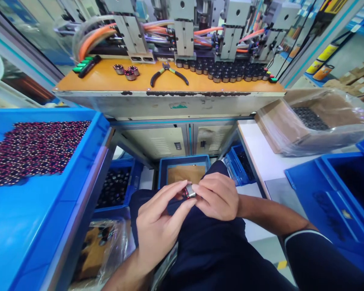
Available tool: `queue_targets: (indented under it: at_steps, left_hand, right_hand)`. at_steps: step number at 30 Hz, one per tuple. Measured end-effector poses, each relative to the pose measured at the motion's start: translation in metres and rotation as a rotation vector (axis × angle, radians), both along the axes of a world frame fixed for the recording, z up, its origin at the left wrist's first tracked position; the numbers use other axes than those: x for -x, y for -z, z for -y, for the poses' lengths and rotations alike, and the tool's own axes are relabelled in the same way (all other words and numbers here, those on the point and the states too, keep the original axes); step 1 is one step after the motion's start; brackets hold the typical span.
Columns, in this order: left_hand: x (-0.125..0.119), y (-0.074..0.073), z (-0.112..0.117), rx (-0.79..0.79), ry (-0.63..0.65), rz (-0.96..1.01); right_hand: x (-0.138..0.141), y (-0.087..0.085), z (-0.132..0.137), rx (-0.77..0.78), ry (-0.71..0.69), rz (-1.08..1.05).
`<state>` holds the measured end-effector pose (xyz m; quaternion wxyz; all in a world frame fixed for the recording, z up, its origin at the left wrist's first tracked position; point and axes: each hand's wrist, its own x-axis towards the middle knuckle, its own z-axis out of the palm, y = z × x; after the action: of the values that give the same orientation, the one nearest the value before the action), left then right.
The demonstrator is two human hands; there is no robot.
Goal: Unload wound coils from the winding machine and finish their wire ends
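Over my lap, both hands meet on one small wound coil part, silver metal with a red winding. My left hand pinches it from the left with thumb and fingers. My right hand grips it from the right, fingers curled over it. To my left a big blue tray holds several rows of the same red-wound parts. On the orange machine shelf lie three loose coil parts, black-handled pliers and a long row of dark parts.
A winding machine with orange hoses stands behind the shelf. A plastic-lined cardboard box of dark parts sits on the white table at right, beside blue bins. More blue bins stand on the floor under the shelf.
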<state>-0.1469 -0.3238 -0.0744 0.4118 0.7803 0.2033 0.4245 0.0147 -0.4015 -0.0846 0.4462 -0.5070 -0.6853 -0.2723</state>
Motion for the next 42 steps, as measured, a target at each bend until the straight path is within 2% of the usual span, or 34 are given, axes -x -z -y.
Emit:
queue_targets:
  at_steps: [5,8,13,16,18,20,22,25,26,28,31,34,37,40,42]
  left_hand:
    - [-0.001,0.004,-0.001,0.014,0.012,0.041]
    - [0.000,0.005,-0.001,0.058,0.053,0.063]
    - [-0.001,0.005,0.000,0.275,0.124,0.146]
    - [-0.002,0.005,0.001,0.256,0.089,0.167]
    - [-0.001,0.005,0.000,0.156,0.025,0.143]
    - [-0.001,0.004,-0.001,0.001,-0.045,0.103]
    - [0.000,0.002,-0.003,-0.169,-0.088,0.068]
    - [0.000,0.002,-0.004,-0.345,-0.067,0.038]
    - [0.000,0.003,-0.004,-0.380,-0.046,0.032]
    - [0.001,0.004,-0.004,-0.414,-0.020,0.018]
    - [0.005,0.004,-0.004,-0.393,-0.028,0.005]
    - [0.010,0.004,-0.004,-0.253,-0.007,0.036]
    - [0.012,0.007,-0.005,-0.096,0.025,0.090]
    - [0.011,0.010,-0.006,-0.019,0.050,0.123]
    - [0.010,0.012,-0.006,-0.028,0.050,0.123]
  right_hand:
    - [0.006,-0.018,0.007,0.144,-0.233,-0.405]
    - [0.009,-0.025,0.009,0.204,-0.314,-0.602]
    - [0.011,-0.022,0.008,0.272,-0.344,-0.795]
    - [0.007,-0.018,0.008,0.325,-0.333,-0.864]
    - [0.000,-0.017,0.010,0.371,-0.247,-0.905]
    - [-0.008,-0.019,0.012,0.329,-0.098,-0.826]
    - [-0.012,-0.024,0.014,0.218,0.001,-0.555]
    - [-0.007,-0.031,0.012,0.129,-0.056,-0.091]
    - [-0.003,-0.032,0.009,0.116,-0.091,-0.017]
    - [0.006,-0.033,0.003,0.096,-0.130,-0.011]
    - [0.014,-0.032,-0.005,0.168,-0.154,-0.280]
    - [0.017,-0.032,-0.008,0.317,-0.239,-0.637]
    - [0.015,-0.031,-0.008,0.456,-0.332,-0.899]
    - [0.014,-0.030,-0.008,0.518,-0.364,-1.010]
    - [0.015,-0.030,-0.008,0.485,-0.359,-0.969]
